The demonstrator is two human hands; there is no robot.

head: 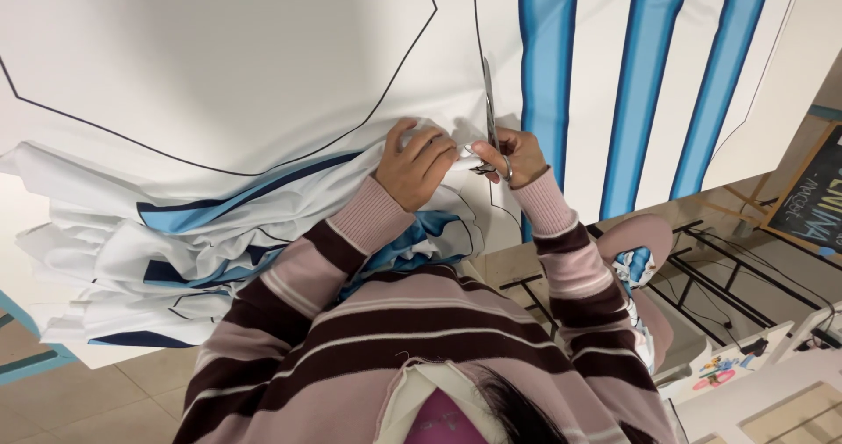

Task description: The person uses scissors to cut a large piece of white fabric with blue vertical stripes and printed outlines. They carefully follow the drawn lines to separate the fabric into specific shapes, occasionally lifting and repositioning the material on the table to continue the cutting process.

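Both arms reach forward from the body and bend at the elbows, so that the forearms run toward each other and the hands meet close in front of the chest. The sleeves, striped pink and dark brown with ribbed pink cuffs, cover the arms to the wrists. The left hand (419, 165) lies palm down, knuckles up, its fingers curled and pressed downward, the fingertips pointing toward the other hand. The right hand (511, 156) sits just beside it, almost touching, its wrist bent slightly and its fingers and thumb closed in a grip. The back of this hand faces up and to the right.
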